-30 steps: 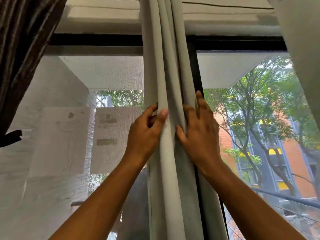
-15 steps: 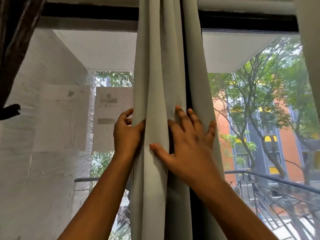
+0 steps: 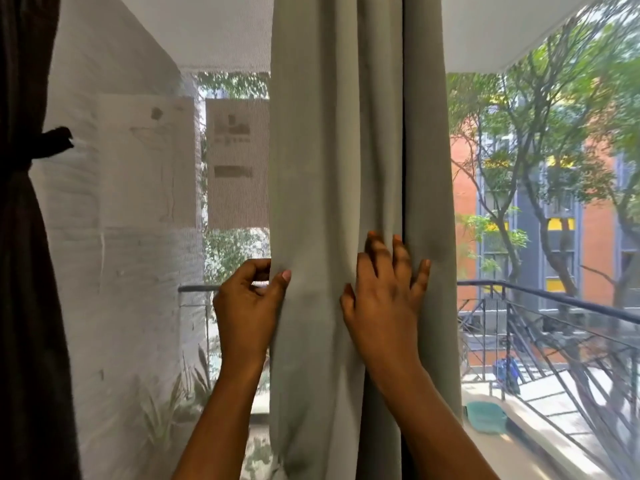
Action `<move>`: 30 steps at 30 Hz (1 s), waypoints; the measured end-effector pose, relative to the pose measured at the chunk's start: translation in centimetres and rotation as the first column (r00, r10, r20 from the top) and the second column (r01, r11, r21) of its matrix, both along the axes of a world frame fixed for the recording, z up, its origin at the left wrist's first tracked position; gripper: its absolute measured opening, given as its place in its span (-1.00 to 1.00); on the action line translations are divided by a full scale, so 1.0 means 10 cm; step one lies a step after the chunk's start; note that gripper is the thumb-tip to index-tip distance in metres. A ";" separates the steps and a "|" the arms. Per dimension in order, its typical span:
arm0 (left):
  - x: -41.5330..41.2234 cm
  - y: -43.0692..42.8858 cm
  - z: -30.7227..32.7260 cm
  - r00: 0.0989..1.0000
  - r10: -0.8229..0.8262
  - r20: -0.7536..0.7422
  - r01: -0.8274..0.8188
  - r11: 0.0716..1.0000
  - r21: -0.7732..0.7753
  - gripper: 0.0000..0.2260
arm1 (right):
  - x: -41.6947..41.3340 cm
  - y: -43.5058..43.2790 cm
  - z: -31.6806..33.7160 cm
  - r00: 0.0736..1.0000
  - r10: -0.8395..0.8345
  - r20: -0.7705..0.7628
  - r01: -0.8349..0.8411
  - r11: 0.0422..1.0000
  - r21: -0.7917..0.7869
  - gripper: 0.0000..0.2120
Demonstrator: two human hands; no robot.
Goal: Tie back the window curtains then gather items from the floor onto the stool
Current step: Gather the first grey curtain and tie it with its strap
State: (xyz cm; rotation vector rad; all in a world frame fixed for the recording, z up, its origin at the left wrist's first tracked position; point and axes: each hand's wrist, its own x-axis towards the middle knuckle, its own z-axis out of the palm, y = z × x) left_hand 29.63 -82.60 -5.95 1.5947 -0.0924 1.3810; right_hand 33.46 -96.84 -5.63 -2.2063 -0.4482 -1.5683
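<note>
At 9 o'clock the dark curtain seems tied back, while the left hand pinches and the right hand presses spread-fingered on the untied grey curtain, floor items pending.

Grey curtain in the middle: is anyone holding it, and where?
The left hand pinches the grey curtain at its left edge, between thumb and fingers. The right hand only presses on its middle folds, fingers spread.

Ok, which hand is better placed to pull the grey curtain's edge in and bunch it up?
Probably the left hand: it pinches the left edge of the curtain between thumb and fingers, so it can draw that edge inward. The right hand only rests with spread fingers on the middle folds.
</note>
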 end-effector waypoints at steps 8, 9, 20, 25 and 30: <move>-0.24 -0.13 -0.76 0.995 -0.021 -0.094 0.024 0.999 0.025 -0.83 | -0.14 -0.04 -0.95 0.942 0.172 0.287 -0.201 0.977 0.074 -0.53; -0.26 -0.14 -0.88 0.993 -0.022 -0.113 0.024 1.000 0.018 -0.81 | -0.16 -0.05 -1.05 0.939 0.216 0.269 -0.242 0.968 0.068 -0.48; -0.58 -0.29 -1.90 0.956 -0.116 -0.269 0.077 0.985 -0.152 -0.93 | -0.43 -0.19 -1.89 0.872 0.477 0.113 -0.479 0.878 -0.012 -0.70; -0.76 -0.46 -1.97 0.976 -0.036 -0.213 -0.007 0.980 -0.196 -0.86 | -0.59 -0.19 -2.17 0.837 0.543 0.060 -0.545 0.839 0.011 -0.69; -0.84 -0.65 -1.97 0.994 -0.088 -0.073 0.053 0.920 -0.388 -0.72 | -0.75 -0.13 -2.36 0.759 0.651 0.012 -0.644 0.748 0.164 -0.60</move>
